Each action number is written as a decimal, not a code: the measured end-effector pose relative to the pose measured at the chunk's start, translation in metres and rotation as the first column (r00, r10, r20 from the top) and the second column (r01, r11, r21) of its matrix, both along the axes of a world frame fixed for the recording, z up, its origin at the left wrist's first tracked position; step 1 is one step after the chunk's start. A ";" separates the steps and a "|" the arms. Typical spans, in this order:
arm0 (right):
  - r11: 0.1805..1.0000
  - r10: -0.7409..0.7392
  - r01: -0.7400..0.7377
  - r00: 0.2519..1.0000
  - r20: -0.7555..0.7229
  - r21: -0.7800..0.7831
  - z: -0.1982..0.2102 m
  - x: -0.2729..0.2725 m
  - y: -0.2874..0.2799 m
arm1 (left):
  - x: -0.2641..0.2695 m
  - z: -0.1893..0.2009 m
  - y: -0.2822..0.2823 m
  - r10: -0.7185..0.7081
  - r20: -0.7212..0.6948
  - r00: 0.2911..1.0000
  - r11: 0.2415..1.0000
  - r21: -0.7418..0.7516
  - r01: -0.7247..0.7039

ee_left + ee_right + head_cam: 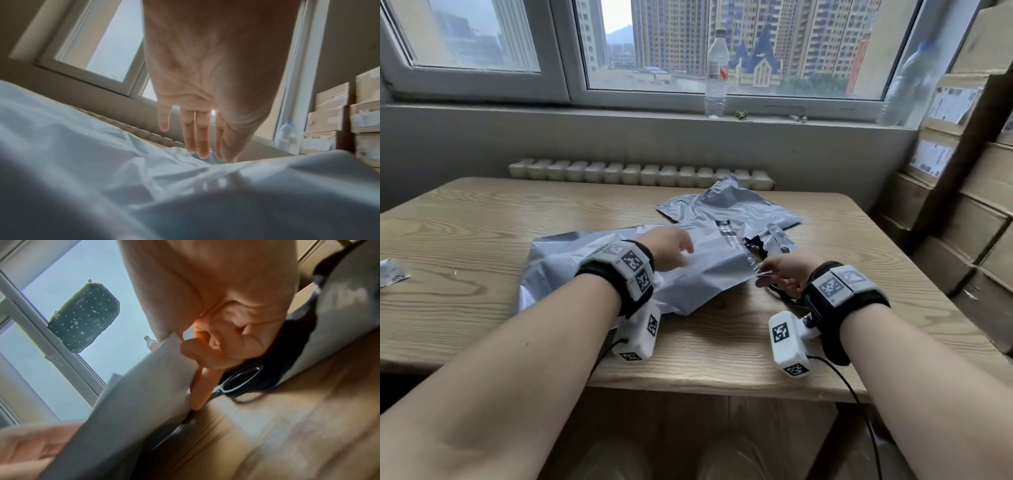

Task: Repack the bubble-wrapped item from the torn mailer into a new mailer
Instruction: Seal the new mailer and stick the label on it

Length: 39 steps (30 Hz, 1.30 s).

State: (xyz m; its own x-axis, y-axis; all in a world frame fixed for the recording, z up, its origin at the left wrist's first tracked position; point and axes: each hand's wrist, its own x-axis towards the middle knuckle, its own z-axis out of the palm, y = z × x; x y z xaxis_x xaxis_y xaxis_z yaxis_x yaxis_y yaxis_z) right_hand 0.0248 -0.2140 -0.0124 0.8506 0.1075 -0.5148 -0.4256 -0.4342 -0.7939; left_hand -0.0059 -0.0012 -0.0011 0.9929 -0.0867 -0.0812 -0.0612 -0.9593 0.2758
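Note:
A large grey mailer lies crumpled across the middle of the table, its right end lifted. My left hand hovers over it with straight fingers; in the left wrist view its fingertips touch the grey film. My right hand pinches the mailer's right edge between thumb and fingers. Just behind that hand lies a torn grey mailer with a jagged hole showing its black lining. I cannot see the bubble-wrapped item.
A third grey mailer lies flat further back. Black-handled scissors lie on the wooden table under my right hand. A scrap of crumpled plastic is at the left edge. Cardboard boxes are stacked on the right, and a water bottle stands on the sill.

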 end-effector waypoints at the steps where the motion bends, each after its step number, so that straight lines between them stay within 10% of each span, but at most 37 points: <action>1: 0.999 0.028 -0.029 0.999 -0.032 -0.023 0.000 -0.003 -0.002 | 0.001 0.000 -0.011 -0.039 0.002 0.999 0.999 -0.026 0.039; 11: 0.977 0.175 -0.181 0.982 -0.067 -0.114 -0.010 -0.008 -0.030 | 0.005 -0.032 -0.079 -0.190 -0.027 0.981 0.981 -0.039 0.189; 39: 0.999 -0.001 0.000 1.000 -0.022 -0.047 -0.012 -0.016 -0.036 | 0.005 -0.028 -0.105 -0.157 -0.034 0.987 0.949 -0.282 0.142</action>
State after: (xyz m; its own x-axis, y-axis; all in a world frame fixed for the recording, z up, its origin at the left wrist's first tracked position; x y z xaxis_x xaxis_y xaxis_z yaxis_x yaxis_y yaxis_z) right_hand 0.0084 -0.2501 -0.0243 0.8389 0.0825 -0.5380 -0.4432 -0.4702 -0.7632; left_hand -0.0004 -0.1060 -0.0287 0.9614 -0.2607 -0.0876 -0.1749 -0.8252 0.5370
